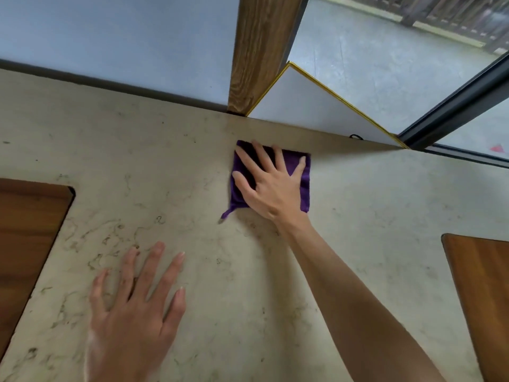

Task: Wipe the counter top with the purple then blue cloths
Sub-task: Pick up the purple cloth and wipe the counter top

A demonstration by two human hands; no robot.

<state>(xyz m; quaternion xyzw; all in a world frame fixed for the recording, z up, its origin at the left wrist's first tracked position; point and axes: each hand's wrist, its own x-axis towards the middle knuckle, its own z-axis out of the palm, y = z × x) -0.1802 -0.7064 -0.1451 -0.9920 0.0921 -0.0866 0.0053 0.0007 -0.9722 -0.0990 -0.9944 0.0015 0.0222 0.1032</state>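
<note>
A folded purple cloth (305,183) lies flat on the beige marbled counter top (209,172), close to its far edge. My right hand (271,183) presses down on the cloth with fingers spread, covering most of it. One corner of the cloth sticks out at the lower left. My left hand (137,304) rests palm down on the bare counter, nearer to me and to the left, fingers apart and holding nothing. No blue cloth is in view.
A wooden board (24,238) sits at the left and another (484,293) at the right. Behind the counter stand a wooden post (261,51), a grey wall panel, a white board with a yellow rim (311,106) and a dark window frame (454,106).
</note>
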